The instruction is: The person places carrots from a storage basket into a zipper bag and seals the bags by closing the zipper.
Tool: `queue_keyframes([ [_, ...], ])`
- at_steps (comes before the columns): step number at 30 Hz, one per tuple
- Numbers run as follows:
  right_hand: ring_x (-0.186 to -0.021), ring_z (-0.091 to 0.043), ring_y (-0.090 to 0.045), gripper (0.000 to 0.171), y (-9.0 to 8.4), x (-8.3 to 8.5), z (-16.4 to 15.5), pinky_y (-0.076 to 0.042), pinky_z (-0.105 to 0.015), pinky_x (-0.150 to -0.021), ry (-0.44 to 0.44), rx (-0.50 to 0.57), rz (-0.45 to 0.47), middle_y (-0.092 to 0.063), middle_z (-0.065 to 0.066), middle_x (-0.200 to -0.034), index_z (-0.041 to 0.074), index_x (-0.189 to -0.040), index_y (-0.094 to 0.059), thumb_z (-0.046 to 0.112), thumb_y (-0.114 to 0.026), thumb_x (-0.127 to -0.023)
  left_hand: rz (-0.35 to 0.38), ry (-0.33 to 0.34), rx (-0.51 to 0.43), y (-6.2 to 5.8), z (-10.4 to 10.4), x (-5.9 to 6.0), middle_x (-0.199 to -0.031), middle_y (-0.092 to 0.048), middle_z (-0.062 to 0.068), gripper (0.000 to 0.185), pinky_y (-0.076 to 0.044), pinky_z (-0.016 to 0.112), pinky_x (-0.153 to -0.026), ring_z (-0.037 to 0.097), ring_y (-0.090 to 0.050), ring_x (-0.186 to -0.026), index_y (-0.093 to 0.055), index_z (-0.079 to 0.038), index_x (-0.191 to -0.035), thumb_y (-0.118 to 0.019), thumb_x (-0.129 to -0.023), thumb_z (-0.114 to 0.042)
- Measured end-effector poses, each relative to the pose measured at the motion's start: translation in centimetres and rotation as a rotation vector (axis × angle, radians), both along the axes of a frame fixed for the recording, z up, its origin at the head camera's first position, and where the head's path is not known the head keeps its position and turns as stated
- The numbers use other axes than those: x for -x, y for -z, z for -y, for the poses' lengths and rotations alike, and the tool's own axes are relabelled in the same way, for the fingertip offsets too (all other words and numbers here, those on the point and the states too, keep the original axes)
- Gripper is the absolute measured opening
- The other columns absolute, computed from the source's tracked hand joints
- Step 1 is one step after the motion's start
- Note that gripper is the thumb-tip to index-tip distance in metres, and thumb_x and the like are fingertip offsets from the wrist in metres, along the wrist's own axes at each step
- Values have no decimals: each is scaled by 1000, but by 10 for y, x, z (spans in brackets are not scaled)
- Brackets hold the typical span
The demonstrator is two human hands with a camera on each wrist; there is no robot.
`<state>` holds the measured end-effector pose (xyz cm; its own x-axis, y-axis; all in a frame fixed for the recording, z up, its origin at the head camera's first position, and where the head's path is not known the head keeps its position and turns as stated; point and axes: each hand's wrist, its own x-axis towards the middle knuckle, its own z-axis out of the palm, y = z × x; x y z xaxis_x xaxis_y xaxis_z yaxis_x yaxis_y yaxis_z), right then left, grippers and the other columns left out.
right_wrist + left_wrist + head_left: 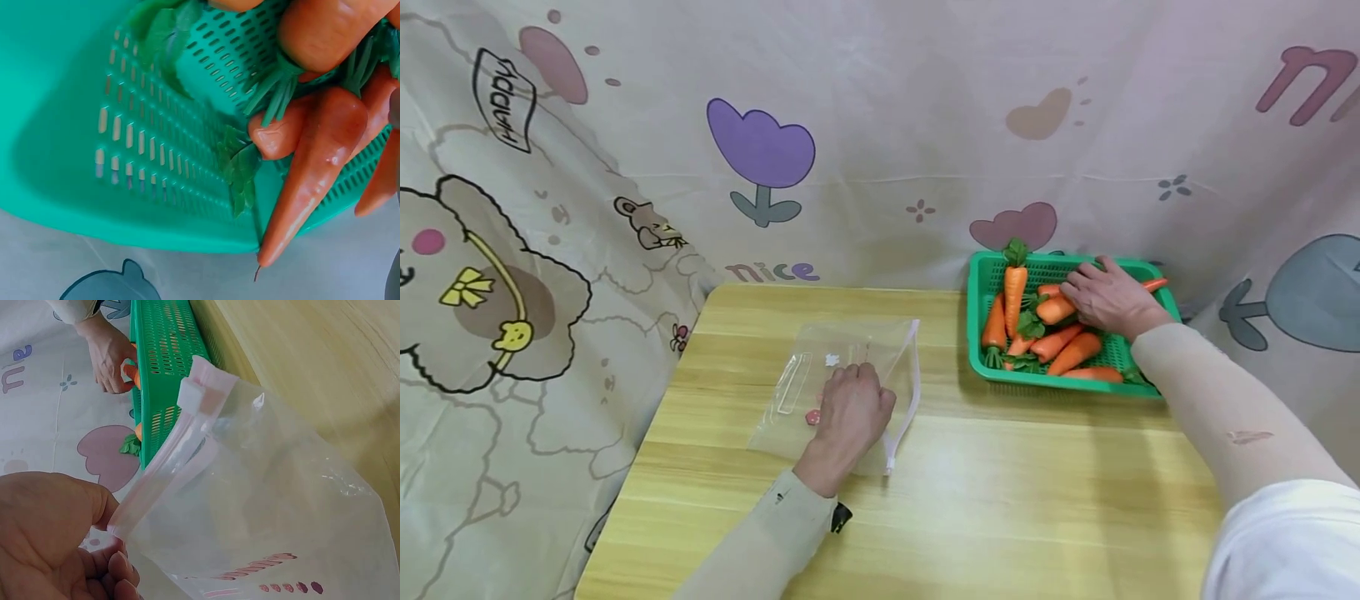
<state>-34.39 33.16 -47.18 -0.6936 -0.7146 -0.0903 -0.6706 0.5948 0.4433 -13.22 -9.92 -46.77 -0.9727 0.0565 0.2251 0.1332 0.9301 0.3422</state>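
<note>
My left hand [853,408] pinches the edge of a clear slider zip bag [805,354] between thumb and fingers. The bag's pink zip strip [159,465] and white slider [190,395] face the basket side. Over at the right, my right hand [1108,296] reaches into a green basket [976,333] of carrots. In the left wrist view its thumb and fingers curl about an orange carrot [130,373], partly hidden by the basket wall. Several other carrots [1075,353] with green tops lie under and beside this hand. In the right wrist view, one carrot [315,169] points its tip over the rim.
Both the bag and the basket are on a wood-grain table [1000,492]. One carrot [1015,292] leans against the basket's back left, leaves up. A printed cloth [865,108] hangs behind the table and along its left side.
</note>
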Motion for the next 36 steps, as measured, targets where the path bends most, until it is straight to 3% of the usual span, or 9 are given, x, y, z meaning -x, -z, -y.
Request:
queue_keyframes([
  [4,-104,-40,-50,33,-1,-5,0,-42,-61,-97,-31,28,-25,-59,-15,-106,5,-102,-50,27,-74,-94,-10,12,-9,-2,1,1,-64,-42,2,23,-40,36,-61,25,-45,-64,-46,-12,-67,-61,-84,-10],
  [9,-102,-39,-48,33,-7,-13,5,-42,-58,-96,-45,66,-43,-58,-16,-107,4,-104,-50,27,-72,-95,-17,21,-23,-6,3,4,-62,-38,1,27,-35,33,-58,23,-40,-60,-40,-14,-65,-60,-82,-8],
  [22,-101,-37,-50,42,-21,-36,22,-42,-56,-92,39,156,-39,-57,-15,-107,3,-106,-50,36,-75,-96,-46,39,-51,-9,6,9,-61,-37,1,29,-34,33,-58,22,-38,-58,-38,-15,-63,-59,-80,-5],
  [36,-90,-33,-45,40,-25,-66,33,-37,-50,-83,96,303,-58,-55,-11,-100,4,-108,-52,33,-75,-94,24,27,-99,-7,2,12,-63,-45,3,22,-39,37,-63,25,-43,-60,-44,-14,-64,-55,-83,-8],
])
